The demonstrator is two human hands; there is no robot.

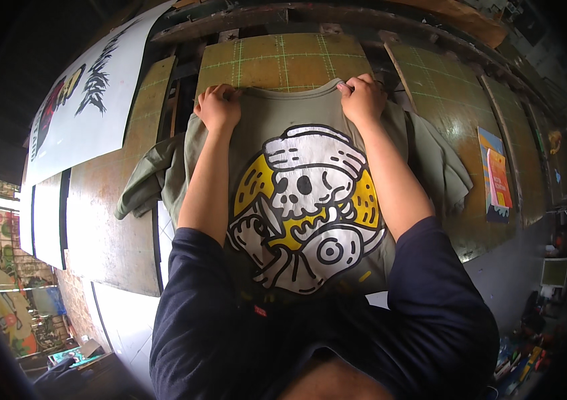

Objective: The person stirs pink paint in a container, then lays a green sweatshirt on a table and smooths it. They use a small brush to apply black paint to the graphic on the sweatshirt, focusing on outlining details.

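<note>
An olive-green T-shirt (257, 123) lies over a wooden board (257, 60) marked with green grid lines. Its front carries a large skull print (307, 190) in white, black and yellow. My left hand (219, 107) grips the shirt at the left shoulder, beside the collar, with its fingers curled into the cloth. At the right end of the collar, my right hand (363, 100) pinches the fabric in the same way. Both shirt sleeves hang out loosely to the sides of the board. The lower hem is hidden by my dark sleeves and body.
More grid-marked boards (430, 80) stand on both sides, with gaps between them. A white printed sheet (97, 100) covers the far left board. Small colourful printed cards (495, 175) lie on the right board. A dark beam (250, 17) runs behind.
</note>
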